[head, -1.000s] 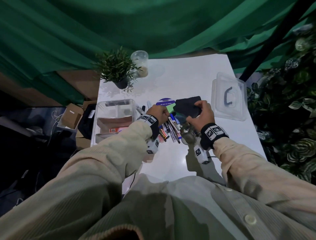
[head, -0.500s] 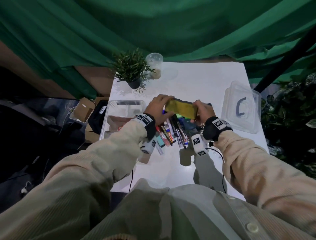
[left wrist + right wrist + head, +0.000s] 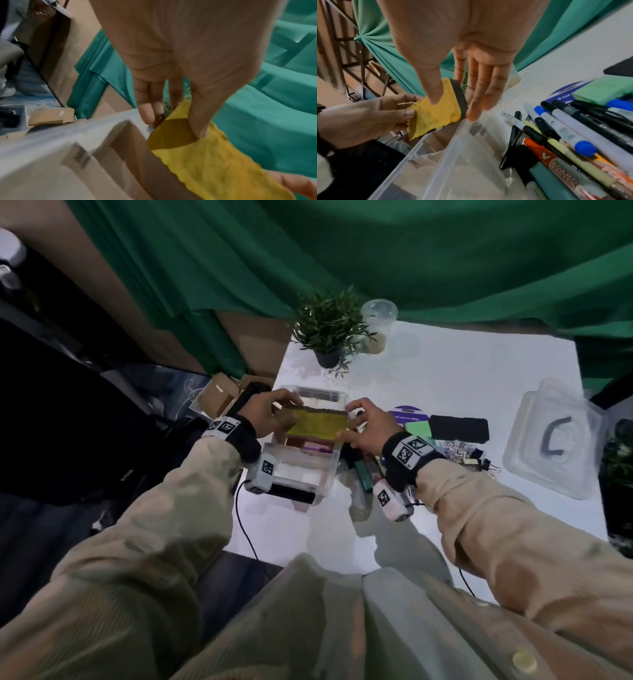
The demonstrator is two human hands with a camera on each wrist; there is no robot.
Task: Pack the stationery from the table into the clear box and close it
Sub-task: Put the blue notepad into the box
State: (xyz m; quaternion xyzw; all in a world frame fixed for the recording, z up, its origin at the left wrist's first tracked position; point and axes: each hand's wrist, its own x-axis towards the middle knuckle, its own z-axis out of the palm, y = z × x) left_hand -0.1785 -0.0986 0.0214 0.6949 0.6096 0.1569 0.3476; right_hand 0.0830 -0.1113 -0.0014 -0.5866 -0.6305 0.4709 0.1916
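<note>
Left hand (image 3: 270,414): grips one short end of the eraser, thumb on the yellow face, fingers behind it.
Right hand (image 3: 364,428): thumb and straight fingers pinch the other short end of the eraser; the fingertips (image 3: 471,115) reach down to the near rim of the box.
Eraser (image 3: 317,422): flat block, yellow felt face toward the person, dark backing at its edge; held between the two hands, over the open box and tilted. Whether it touches the rim I cannot tell.
Clear box (image 3: 327,470): open, on the worktop below both hands, at the worktop's left edge; brown card packets and a red and purple item lie inside, further detail blurred.
Pens and markers (image 3: 565,135): a loose heap on the worktop just right of the box, under the right wrist; black, blue, yellow and orange barrels.
Green note pad (image 3: 416,428): just beyond the right hand, lying on a purple round card (image 3: 407,414).
Black eraser (image 3: 459,429): right of the green pad, flat on the worktop.
Binder clips (image 3: 474,455): small pile right of the right wrist.
Lid (image 3: 555,436): clear, with a dark handle, far right of the right hand, well apart from the box.
Worktop (image 3: 462,371): white; a potted plant (image 3: 327,332) and a clear cup (image 3: 378,325) stand at its far edge, beyond both hands.
</note>
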